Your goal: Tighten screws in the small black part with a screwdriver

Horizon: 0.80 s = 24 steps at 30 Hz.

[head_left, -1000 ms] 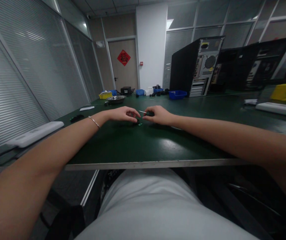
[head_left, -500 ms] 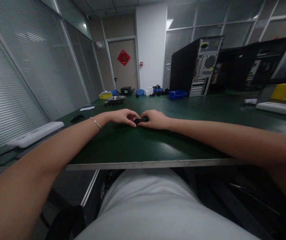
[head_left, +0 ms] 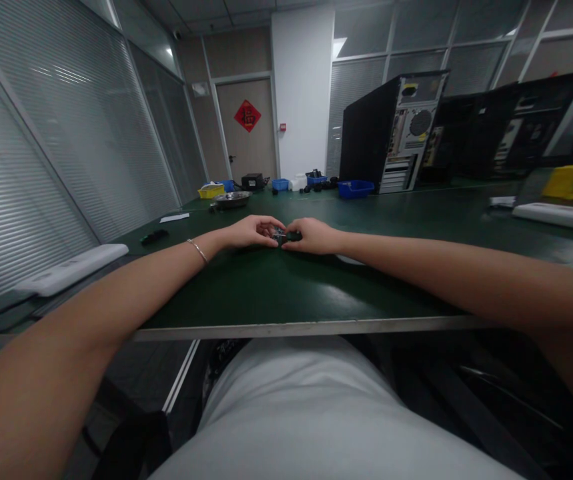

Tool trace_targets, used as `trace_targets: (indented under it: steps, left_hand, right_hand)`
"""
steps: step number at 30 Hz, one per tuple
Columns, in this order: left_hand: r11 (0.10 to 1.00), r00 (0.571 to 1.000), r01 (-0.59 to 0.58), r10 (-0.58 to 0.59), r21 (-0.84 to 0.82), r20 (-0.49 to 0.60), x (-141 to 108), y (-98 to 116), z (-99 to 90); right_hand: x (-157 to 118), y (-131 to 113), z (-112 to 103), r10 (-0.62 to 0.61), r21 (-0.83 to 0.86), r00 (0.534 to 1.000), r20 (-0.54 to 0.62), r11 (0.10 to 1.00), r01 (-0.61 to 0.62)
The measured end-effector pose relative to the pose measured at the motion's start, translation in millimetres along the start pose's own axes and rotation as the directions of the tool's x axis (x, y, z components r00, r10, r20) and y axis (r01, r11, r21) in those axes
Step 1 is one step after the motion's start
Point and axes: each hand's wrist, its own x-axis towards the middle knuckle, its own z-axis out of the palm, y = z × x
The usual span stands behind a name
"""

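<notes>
My left hand, with a thin bracelet at the wrist, curls closed around a small part with silvery and dark bits. Its exact kind is too small to tell. Facing it, my right hand is closed on a small dark piece that looks like a handle, mostly covered by the fingers. A thin pale line runs between the two sets of fingertips, which nearly meet. Both hands are just above the green tabletop.
White power strips lie at the left and right. A metal dish, a blue bin and several small dark parts line the back. A black computer tower stands at back right. A small dark object lies at left.
Both hands have shifted slightly away from me, and the left fingers have lifted and opened a little around the part. More silvery detail shows between them. A pale patch now shows beside the right wrist.
</notes>
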Motion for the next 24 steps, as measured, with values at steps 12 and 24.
trace_targets:
  steps: [12, 24]
  left_hand:
    - [0.999, 0.995, 0.012, -0.015, -0.037, -0.102, 2.2, -5.1, 1.3]
    - [0.997, 0.976, 0.039, -0.023, 0.067, -0.217, 3.4, -18.4, 0.4]
  right_hand:
    - [-1.0, 3.7, -2.8, 0.14, 0.192, 0.988, -0.071, 0.973, -0.124]
    - [3.1, 13.7, -3.5, 0.111, 0.133, 0.993, 0.026, 0.985, -0.114]
